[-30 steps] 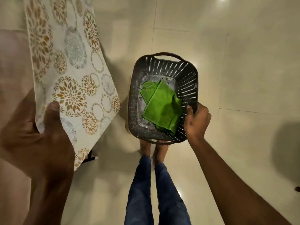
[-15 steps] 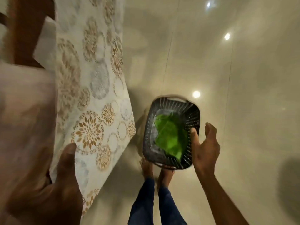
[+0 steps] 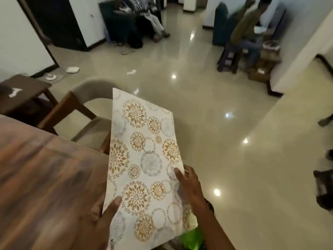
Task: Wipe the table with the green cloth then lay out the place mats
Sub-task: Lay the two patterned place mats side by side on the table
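A white place mat (image 3: 144, 159) with gold and grey floral circles is held up in front of me, beside the wooden table (image 3: 41, 177) at the left. My left hand (image 3: 102, 224) grips its lower left edge, thumb on top. My right hand (image 3: 189, 184) holds its right edge with fingers on the pattern. A patch of the green cloth (image 3: 191, 237) shows below the mat at the bottom; the basket under it is mostly hidden.
A wooden chair with a pale cushion (image 3: 84, 114) stands at the table's far side, and a small dark side table (image 3: 23, 92) is at the left. People sit on chairs (image 3: 241, 38) across the glossy tiled floor (image 3: 234, 141). Scraps lie on the floor (image 3: 72, 70).
My right hand let go of the basket and took hold of the place mat's right edge. The view lifted from the floor to the room; the basket dropped nearly out of sight.
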Tool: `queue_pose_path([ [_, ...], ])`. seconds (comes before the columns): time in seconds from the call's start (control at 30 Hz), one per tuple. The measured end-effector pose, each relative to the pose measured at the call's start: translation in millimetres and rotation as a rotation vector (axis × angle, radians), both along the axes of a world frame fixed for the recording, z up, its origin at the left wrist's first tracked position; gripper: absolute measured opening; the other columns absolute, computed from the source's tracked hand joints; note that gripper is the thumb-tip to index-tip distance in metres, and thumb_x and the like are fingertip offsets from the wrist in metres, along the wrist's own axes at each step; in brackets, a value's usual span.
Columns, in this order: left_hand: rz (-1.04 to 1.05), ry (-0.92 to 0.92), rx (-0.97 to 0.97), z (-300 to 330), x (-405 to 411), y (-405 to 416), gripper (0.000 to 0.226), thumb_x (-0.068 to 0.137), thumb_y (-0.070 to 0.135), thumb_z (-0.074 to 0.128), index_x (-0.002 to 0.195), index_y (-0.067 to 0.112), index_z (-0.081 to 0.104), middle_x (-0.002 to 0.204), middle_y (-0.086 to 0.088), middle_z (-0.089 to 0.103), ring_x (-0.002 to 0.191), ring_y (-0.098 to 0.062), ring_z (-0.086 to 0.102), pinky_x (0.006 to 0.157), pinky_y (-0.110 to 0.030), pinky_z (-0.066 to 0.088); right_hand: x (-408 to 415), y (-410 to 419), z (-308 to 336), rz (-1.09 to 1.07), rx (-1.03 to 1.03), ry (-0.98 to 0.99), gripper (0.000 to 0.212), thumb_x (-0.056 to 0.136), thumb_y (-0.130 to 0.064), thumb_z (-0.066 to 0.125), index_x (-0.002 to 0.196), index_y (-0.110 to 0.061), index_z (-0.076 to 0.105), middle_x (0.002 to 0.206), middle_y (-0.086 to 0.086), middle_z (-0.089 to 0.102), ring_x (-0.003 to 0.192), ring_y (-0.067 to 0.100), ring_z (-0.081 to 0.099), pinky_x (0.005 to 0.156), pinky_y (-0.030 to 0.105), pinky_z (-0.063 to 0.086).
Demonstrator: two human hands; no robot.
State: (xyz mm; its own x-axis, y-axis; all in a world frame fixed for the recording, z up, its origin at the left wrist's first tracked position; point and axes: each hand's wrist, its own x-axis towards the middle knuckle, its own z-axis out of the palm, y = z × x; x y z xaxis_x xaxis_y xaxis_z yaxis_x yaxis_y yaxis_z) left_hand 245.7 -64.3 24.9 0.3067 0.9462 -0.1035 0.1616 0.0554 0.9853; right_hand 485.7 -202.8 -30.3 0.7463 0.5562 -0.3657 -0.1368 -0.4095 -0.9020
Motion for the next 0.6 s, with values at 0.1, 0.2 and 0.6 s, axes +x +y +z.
queue_pose_path([
  [0.1, -0.001, 0.033, 0.131, 6, -43, -23, 0.053, 0.084, 0.042, 0.086, 0.133, 0.025, 0.075, 0.131, 0.003, 0.077, 0.13, -0.029, 0.068, 0.116, -0.064, 0.045, -3, 19, 2, -0.021, 0.064, -0.095, 0.078, 0.069, -0.076, 0.073, 0.131, -0.03, 0.065, 0.123, -0.007, 0.075, 0.118, 0.012, 0.07, 0.102, 0.045, 0.058],
  [0.2, 0.119, -0.015, -0.007, 12, -41, -21, 0.025, 0.091, 0.011, 0.083, 0.111, 0.026, 0.084, 0.105, -0.003, 0.084, 0.105, -0.034, 0.078, 0.101, -0.063, 0.057, -12, 39, 17, 0.002, 0.14, -0.151, 0.07, 0.07, -0.066, 0.074, 0.126, -0.025, 0.067, 0.112, -0.007, 0.079, 0.102, 0.006, 0.074, 0.084, 0.031, 0.062],
  [0.6, 0.288, 0.179, 0.006, 15, -90, -37, 0.005, 0.094, 0.027, 0.083, 0.09, 0.028, 0.079, 0.081, 0.007, 0.082, 0.072, -0.016, 0.079, 0.067, -0.04, 0.06, -47, 85, 24, 0.058, 0.113, -0.228, 0.028, 0.084, -0.01, 0.088, 0.1, -0.02, 0.068, 0.092, -0.01, 0.074, 0.087, 0.007, 0.071, 0.069, 0.025, 0.053],
])
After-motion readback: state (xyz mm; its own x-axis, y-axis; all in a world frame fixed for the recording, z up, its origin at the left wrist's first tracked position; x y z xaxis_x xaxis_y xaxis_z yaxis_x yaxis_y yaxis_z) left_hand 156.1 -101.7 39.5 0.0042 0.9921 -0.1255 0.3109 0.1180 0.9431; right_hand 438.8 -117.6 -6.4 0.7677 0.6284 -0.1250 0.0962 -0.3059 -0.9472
